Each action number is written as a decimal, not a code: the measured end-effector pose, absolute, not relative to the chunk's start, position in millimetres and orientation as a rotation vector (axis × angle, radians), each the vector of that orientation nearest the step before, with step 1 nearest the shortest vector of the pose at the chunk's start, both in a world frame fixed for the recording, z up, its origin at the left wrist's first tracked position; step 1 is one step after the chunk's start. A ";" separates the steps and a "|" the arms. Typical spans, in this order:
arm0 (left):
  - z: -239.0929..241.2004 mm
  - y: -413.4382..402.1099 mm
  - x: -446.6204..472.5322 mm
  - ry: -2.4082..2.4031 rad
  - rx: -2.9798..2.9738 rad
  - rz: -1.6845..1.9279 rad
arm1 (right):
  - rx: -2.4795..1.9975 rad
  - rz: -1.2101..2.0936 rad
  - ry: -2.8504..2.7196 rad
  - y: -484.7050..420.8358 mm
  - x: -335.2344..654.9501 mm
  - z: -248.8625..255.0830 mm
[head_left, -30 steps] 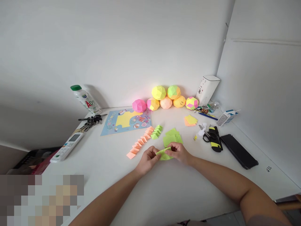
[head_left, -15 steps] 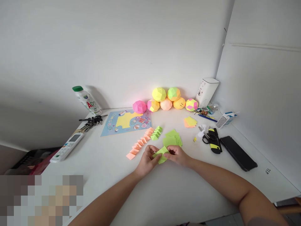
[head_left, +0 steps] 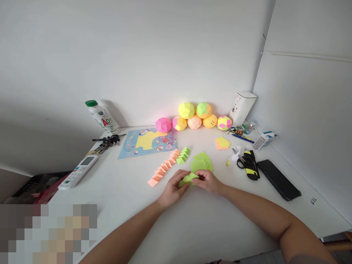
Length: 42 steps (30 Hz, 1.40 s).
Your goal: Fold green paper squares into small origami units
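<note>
Both my hands meet over the white table [head_left: 132,205], pinching one green paper square [head_left: 188,179] between them. My left hand [head_left: 173,189] grips its left side with curled fingers. My right hand [head_left: 208,181] presses its right side, fingers bent together. Just behind lies a loose stack of green paper squares [head_left: 202,162]. A diagonal row of folded pieces runs to the left of it, orange ones [head_left: 164,167] below and green ones [head_left: 183,154] above.
Several coloured paper balls [head_left: 194,116] line the back wall. A blue sticker sheet [head_left: 149,141], keys [head_left: 107,141], a remote [head_left: 78,171] and a bottle [head_left: 102,117] lie left. Sticky notes [head_left: 222,142], scissors [head_left: 249,162], a black phone [head_left: 279,179] and a white box [head_left: 243,106] lie right.
The green paper went from a thin folded strip held edge-on to a wider piece lying lower and flatter between my fingers. Both hands stayed in place, only the fingers worked.
</note>
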State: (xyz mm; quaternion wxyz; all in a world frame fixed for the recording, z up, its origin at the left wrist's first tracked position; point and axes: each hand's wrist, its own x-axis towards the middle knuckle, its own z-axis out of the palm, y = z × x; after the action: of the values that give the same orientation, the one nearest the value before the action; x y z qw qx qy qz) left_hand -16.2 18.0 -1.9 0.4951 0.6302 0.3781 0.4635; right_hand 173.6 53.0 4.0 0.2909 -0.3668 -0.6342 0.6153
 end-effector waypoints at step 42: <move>-5.1 18.6 -16.0 1.059 1.636 1.011 | -1.017 1.594 -1.561 54.2 174.1 7.8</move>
State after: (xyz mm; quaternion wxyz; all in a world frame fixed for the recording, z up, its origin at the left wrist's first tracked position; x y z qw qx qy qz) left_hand -16.0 18.6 -5.1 0.4558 0.6632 0.4293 0.4099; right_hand 174.1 54.2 7.8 0.3381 -0.3905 -0.5992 0.6117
